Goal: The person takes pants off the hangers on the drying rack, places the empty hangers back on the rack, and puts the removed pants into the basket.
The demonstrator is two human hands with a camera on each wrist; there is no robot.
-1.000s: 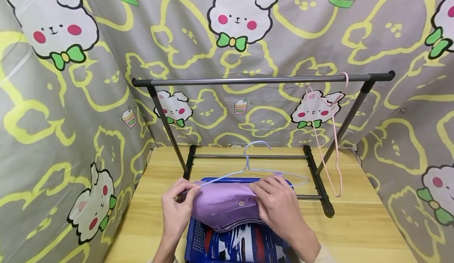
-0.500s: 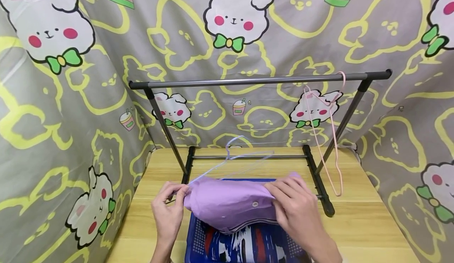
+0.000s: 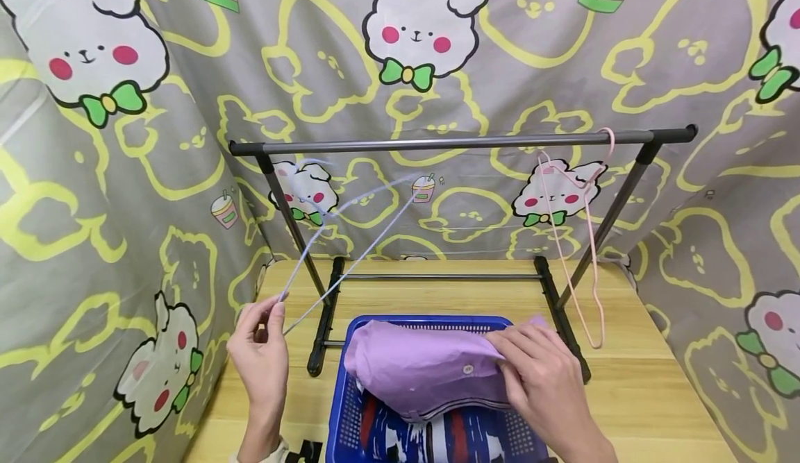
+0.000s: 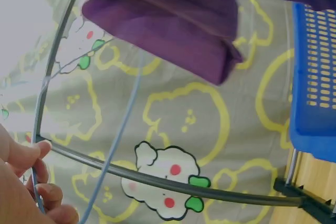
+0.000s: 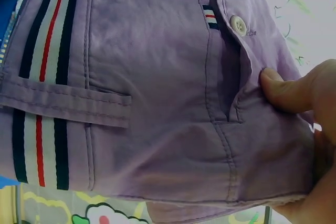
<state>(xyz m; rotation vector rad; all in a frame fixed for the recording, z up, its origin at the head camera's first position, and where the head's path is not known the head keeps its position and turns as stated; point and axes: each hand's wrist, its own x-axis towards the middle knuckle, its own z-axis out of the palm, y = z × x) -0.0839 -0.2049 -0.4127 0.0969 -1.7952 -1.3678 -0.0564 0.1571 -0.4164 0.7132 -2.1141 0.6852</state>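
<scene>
My left hand (image 3: 259, 355) pinches one end of a light blue clothes hanger (image 3: 350, 266), left of the basket. Its hook, blurred, points up to the left beside the rack's left post. Purple trousers (image 3: 425, 366) lie bunched over the blue basket (image 3: 431, 320). With my right hand (image 3: 550, 376) I grip their right end, thumb on the near side. In the right wrist view the trousers (image 5: 152, 77) show a belt loop, a striped side band and a buttoned pocket. Hanger and trousers are apart in the head view.
A dark metal clothes rack (image 3: 437, 144) stands at the back of the wooden table (image 3: 644, 393). From its right side hangs a pink hanger (image 3: 592, 255). Under the trousers, blue, white and red patterned cloth (image 3: 437, 442) lies in the basket. Printed curtains (image 3: 400, 116) surround the table.
My left hand has pulled the blue hanger away from the trousers, left and upward, turning it. My right hand has moved slightly right with the trousers still in its grip.
</scene>
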